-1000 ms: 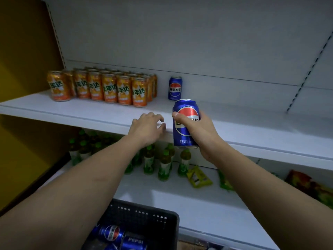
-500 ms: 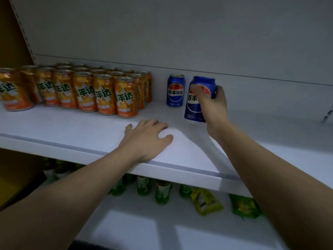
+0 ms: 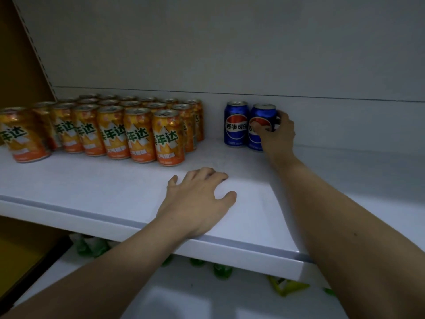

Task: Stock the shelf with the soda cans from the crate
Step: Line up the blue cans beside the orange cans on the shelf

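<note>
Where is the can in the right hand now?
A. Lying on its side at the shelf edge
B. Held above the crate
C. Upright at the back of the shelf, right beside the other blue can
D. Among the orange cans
C: the right hand grips the can, upright on the shelf beside the other blue can.

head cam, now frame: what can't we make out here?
- Crate: out of the head view, so the cans left in it can't be counted.
- Held blue can: the right hand covers its right side and part of the logo; release can't be judged.
- Orange cans: front row hides the back rows; leftmost is cut by the frame edge.
- Green bottles: the shelf under the left hand hides all but blurred, dim parts.
</note>
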The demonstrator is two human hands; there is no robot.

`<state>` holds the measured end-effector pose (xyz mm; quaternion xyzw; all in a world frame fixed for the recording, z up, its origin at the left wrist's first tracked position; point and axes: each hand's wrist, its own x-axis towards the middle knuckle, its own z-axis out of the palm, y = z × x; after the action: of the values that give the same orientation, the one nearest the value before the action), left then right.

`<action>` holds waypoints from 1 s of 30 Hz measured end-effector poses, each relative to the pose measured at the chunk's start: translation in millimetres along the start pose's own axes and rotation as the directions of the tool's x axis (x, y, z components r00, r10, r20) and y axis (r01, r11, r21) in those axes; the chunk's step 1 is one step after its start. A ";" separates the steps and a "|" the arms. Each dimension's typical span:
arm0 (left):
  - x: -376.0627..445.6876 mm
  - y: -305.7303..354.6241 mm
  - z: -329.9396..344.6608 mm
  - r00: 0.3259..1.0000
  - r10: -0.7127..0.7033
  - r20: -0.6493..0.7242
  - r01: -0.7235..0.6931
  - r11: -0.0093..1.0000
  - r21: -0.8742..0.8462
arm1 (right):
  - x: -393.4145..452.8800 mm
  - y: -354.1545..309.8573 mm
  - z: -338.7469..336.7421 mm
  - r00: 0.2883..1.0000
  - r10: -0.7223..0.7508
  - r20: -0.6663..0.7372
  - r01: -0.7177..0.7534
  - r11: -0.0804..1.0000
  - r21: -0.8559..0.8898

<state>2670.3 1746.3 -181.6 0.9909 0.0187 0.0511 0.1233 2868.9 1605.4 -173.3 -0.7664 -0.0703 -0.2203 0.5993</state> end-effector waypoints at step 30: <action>-37.0 19.0 -15.6 0.986 -0.125 -0.113 0.122 0.992 -0.037 | -136.3 -107.3 -79.9 0.719 0.426 0.549 0.074 0.739 -0.670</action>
<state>2632.3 1729.8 -165.5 0.9812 0.0865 0.1007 0.1399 2687.0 1579.9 -120.9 -0.9533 -0.1217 0.1242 0.2470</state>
